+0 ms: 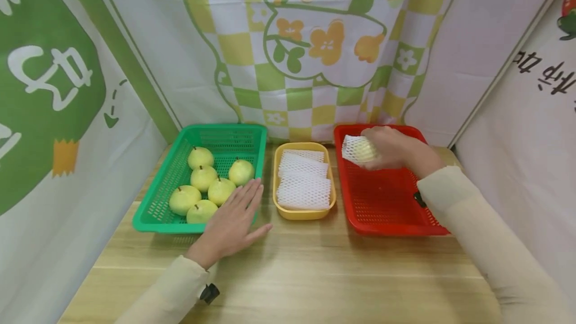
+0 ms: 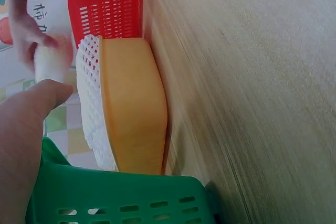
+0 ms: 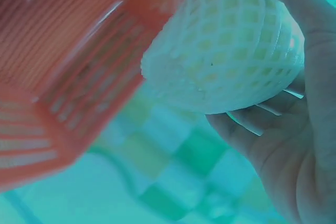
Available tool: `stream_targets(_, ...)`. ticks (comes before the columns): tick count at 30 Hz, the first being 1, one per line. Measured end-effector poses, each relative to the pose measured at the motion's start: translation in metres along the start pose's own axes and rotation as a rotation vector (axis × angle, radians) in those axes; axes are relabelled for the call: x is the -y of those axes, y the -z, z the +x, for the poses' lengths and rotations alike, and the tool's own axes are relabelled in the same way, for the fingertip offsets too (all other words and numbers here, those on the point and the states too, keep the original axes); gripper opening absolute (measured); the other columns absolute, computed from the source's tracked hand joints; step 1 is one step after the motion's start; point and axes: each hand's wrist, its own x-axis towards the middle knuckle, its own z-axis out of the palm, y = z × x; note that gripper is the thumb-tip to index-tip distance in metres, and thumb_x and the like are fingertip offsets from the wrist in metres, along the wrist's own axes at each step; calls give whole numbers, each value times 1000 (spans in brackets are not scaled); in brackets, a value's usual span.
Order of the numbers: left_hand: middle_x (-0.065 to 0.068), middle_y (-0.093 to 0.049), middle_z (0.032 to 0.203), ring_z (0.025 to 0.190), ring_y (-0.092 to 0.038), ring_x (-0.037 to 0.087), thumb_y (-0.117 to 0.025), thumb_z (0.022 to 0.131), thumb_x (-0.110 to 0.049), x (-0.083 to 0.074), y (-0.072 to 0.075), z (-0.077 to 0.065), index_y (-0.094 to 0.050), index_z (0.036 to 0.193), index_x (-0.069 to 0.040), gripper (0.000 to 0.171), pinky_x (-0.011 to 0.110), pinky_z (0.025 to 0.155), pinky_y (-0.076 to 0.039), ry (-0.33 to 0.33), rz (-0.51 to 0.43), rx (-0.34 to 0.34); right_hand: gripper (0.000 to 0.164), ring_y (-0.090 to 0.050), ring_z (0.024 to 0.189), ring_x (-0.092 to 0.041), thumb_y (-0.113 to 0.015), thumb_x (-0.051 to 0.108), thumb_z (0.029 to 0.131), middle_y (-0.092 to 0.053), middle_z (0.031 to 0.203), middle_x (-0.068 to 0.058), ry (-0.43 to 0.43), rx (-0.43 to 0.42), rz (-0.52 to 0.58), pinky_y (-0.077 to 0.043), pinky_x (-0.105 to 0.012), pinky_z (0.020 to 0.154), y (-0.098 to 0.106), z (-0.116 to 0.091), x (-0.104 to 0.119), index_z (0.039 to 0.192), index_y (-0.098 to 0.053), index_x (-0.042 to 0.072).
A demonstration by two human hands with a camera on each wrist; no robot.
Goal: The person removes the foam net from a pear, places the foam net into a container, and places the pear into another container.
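My right hand (image 1: 390,148) grips a pear in a white foam net (image 1: 360,150) over the back left part of the red basket (image 1: 382,231). In the right wrist view the netted pear (image 3: 226,51) lies between the thumb and the curled fingers, beside the basket wall. My left hand (image 1: 233,221) is held with straight fingers over the front right corner of the green basket (image 1: 148,226), holding nothing. Several bare pears (image 1: 203,179) lie in that green basket, one partly hidden by the left hand.
Between the baskets stands a yellow tray (image 1: 306,215) with white foam nets (image 1: 303,191) stacked in it. All three containers rest on a wooden table (image 1: 315,274). A checked cloth (image 1: 288,89) hangs right behind them, with white fabric walls at both sides.
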Motion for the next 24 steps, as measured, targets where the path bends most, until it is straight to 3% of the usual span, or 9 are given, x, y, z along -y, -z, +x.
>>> stream_targets(3,19,-19,176,164,-23,35,-49,105,-62,1,0,-1,-25,165,3,92,50,134,-24,0,3,2,73,-62,108,-31,-80,36,86,-66,127,-17,19,23,-11,-59,-48,94,2,-6,28,144,-54,-1)
stream_targets(10,19,-19,176,164,-22,35,-48,105,-63,2,2,-2,-24,165,3,92,49,135,-23,6,-3,10,73,-68,99,-26,-84,37,82,-69,122,-15,206,-19,-61,-63,-40,88,-10,-18,95,139,-58,-1)
stream_targets(14,20,-19,176,164,-22,35,-48,105,-63,3,2,-2,-24,165,3,93,49,135,-23,4,8,4,76,-68,100,-26,-83,42,84,-68,125,-15,238,24,-121,-64,-39,89,-22,-24,128,141,-56,0)
stream_targets(19,20,-21,176,164,-22,35,-47,105,-63,3,1,-1,-25,165,3,92,49,135,-24,-5,11,-6,71,-67,98,-24,-82,46,84,-69,120,-11,236,92,-110,-62,-38,86,-51,-31,156,137,-57,5)
stream_targets(24,19,-18,176,164,-21,34,-48,105,-63,2,0,-1,-24,165,3,92,49,135,-23,-5,5,5,68,-67,96,-21,-83,51,84,-70,113,-8,265,115,-130,-63,-35,83,-90,-36,170,129,-62,5)
